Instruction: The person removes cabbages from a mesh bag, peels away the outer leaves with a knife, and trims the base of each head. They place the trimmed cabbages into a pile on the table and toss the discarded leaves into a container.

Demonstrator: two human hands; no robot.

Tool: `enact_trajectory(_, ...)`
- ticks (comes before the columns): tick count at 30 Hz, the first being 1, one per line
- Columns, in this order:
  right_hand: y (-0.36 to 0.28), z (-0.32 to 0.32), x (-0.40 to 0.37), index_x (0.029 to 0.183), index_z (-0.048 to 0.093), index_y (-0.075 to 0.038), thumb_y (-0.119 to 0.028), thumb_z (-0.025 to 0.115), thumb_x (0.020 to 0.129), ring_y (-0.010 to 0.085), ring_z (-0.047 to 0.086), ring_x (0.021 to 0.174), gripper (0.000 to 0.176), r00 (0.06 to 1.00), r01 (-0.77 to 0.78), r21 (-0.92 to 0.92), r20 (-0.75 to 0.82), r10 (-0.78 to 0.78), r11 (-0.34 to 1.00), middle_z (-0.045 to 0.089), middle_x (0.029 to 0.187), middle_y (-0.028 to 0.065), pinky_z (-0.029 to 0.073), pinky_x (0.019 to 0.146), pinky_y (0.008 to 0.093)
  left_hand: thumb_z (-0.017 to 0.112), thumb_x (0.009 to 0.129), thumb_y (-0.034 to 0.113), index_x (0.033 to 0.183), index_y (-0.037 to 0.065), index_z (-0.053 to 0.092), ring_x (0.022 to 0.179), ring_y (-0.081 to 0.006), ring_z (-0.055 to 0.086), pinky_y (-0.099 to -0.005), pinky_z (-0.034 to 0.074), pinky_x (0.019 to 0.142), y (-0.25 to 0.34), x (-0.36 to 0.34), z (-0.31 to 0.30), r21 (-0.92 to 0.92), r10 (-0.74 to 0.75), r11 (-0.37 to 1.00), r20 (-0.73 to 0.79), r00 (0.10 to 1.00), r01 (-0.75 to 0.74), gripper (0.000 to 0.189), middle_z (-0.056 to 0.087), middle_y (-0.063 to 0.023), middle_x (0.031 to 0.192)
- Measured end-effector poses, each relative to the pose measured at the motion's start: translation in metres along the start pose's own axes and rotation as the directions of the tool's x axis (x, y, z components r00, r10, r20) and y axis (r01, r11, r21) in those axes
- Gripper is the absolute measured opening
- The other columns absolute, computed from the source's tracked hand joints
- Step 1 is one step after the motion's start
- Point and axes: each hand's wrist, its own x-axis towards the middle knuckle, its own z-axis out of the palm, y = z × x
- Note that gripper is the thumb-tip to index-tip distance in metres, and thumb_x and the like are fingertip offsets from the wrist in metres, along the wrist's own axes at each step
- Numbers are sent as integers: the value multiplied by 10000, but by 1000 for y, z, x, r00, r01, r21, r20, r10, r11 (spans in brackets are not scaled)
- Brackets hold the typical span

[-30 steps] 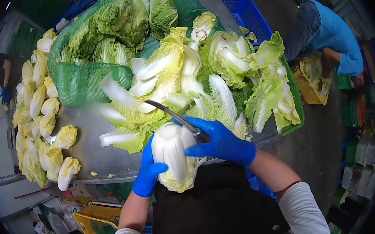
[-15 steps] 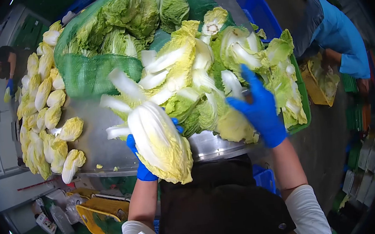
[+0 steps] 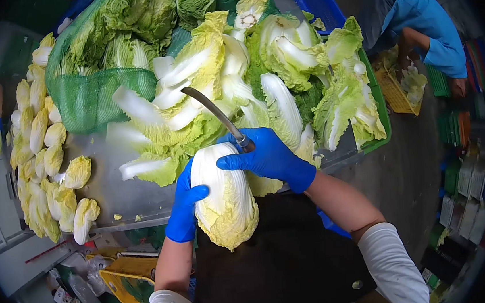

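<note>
My left hand (image 3: 185, 205), in a blue glove, is wrapped round the left side of a trimmed napa cabbage (image 3: 223, 193), its white base facing away from me. My right hand (image 3: 272, 157), gloved too, grips a curved knife (image 3: 216, 110) by its handle. The blade points up and to the left, above the cabbage, and the right thumb rests near the cabbage's upper right side. Just beyond both hands, loose outer cabbage leaves (image 3: 190, 81) lie piled on the metal table (image 3: 100, 175).
Trimmed napa cabbages (image 3: 39, 140) are stacked on the table's left. A green mesh sack (image 3: 99, 97) holds untrimmed heads at the back. A green crate (image 3: 379, 116) with leaves stands right. A person in blue (image 3: 421, 14) bends over a yellow crate (image 3: 402, 94). Another yellow crate (image 3: 129, 277) sits below left.
My right hand has moved left from above the leaves to the cabbage, and the knife now shows in it. The cabbage is more upright and slightly farther right. The whole view has shifted.
</note>
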Motion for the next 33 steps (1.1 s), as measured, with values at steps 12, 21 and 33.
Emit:
enact_trajectory(12,-50,-7,-11,1097,609,-29,-193,726,798,64,497,483,360,937,-345,239,32,347,908,599,752,4,407,441,208,719,727,399,1357,-35,408,1183,-259,535,-384,402,1037,11,-3,8,-275,76,960,66,995,-55,825,530,-157,1300)
enact_trajectory(21,-17,-30,11,1197,569,-1,-117,738,760,144,615,858,483,956,40,-362,-258,-141,931,655,1027,101,511,769,287,438,917,471,1459,70,280,1277,-373,423,-503,356,1062,36,9,-40,-700,488,587,-96,868,-408,692,355,-188,1460)
enact_trajectory(33,-50,-26,21,1090,571,-1,-46,745,767,122,614,871,370,877,92,-72,-466,-115,993,636,973,75,516,762,262,414,923,459,1465,96,288,1295,-364,409,-502,327,1087,24,21,-48,-622,438,613,-246,865,-487,664,334,-211,1468)
